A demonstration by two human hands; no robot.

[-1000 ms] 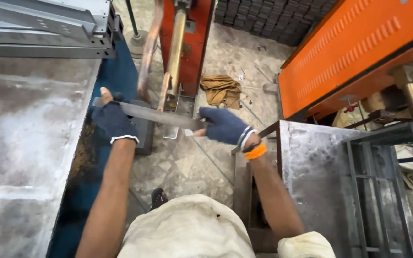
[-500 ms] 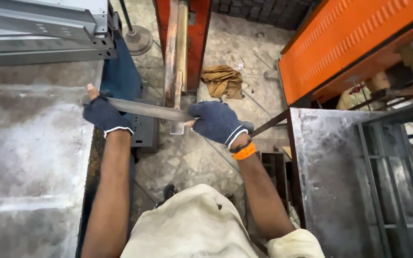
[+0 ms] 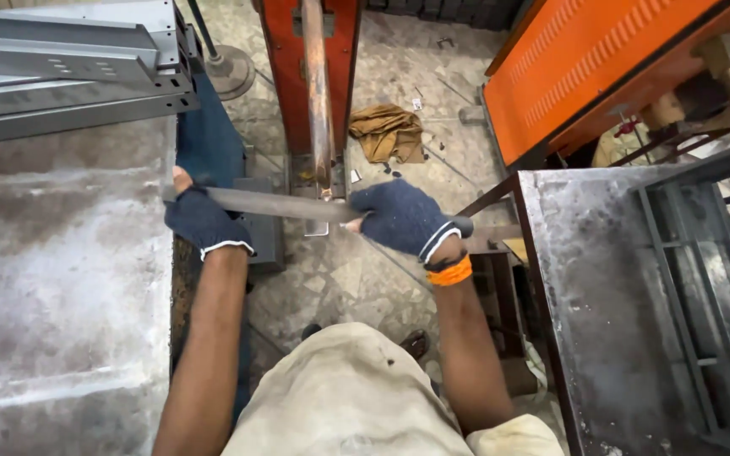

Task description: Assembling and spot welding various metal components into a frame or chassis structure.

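A long flat grey metal bar (image 3: 276, 203) lies level across the gap in front of me, held at both ends. My left hand (image 3: 203, 219), in a dark blue glove, grips its left end at the edge of the steel table (image 3: 52, 279). My right hand (image 3: 400, 218), also gloved, with an orange band at the wrist, grips the right end. The bar passes just in front of the base of an orange machine column (image 3: 310, 76).
Folded grey sheet-metal channels (image 3: 69, 72) lie at the table's far end. An orange machine housing (image 3: 601, 67) stands upper right, above a steel bench (image 3: 601, 287) with a grey frame. A brown rag (image 3: 389, 131) lies on the stone floor.
Both hands kept hold of the bar, which has levelled out. The view has shifted, so the hands and bar sit a little lower and more centred.
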